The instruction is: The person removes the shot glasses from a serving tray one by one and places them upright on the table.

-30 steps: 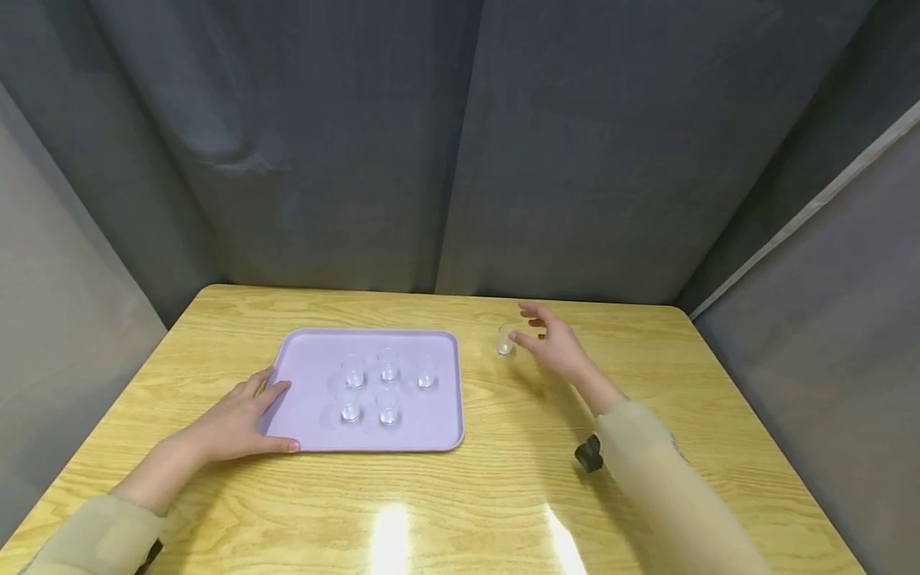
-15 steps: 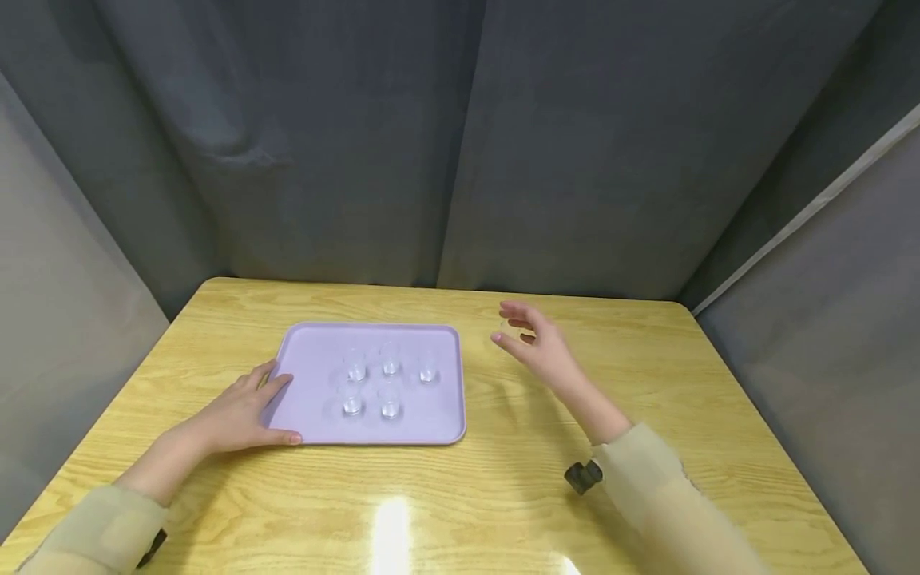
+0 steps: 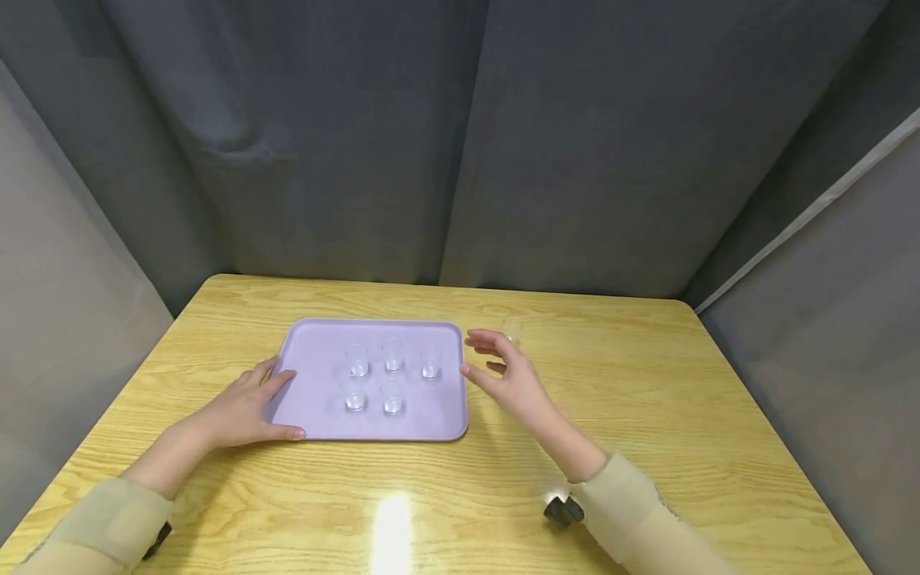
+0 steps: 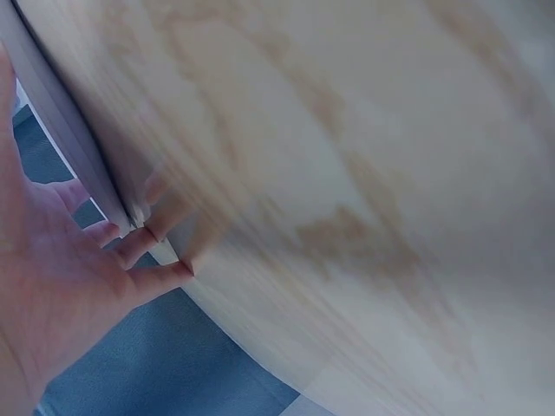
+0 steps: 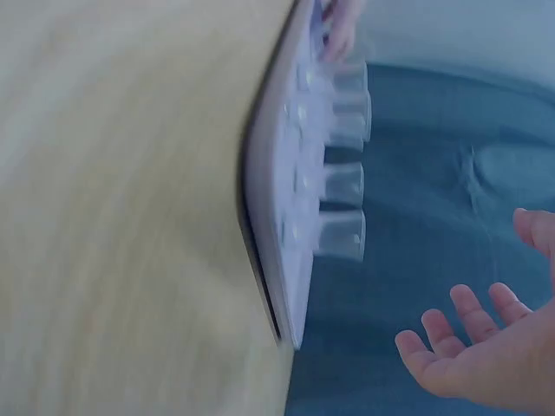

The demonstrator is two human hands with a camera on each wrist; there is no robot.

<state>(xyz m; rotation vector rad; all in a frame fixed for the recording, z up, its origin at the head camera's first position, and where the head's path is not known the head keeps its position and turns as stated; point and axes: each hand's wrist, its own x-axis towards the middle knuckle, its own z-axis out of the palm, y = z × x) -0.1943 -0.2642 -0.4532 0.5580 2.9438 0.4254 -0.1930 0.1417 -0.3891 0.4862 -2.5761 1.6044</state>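
At the lower left of the frame, the left hand [image 3: 235,411] lies spread-fingered on the edge of a lilac tray [image 3: 313,355]. Right of centre, the empty right hand [image 3: 513,383] hangs, fingers loosely bent, beside the tray. Five clear glasses [image 3: 392,403] stand upright on the tray; just past the right hand, a sixth glass [image 3: 513,327] shows faintly on the wooden table [image 3: 611,351], before a grey curtain [image 3: 575,160].

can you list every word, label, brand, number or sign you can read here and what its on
None: no readable text in any view.
Purple tray, the five glasses on it, wooden table, grey curtain: no lettering visible.
Black piece by the right sleeve: too small to tell.
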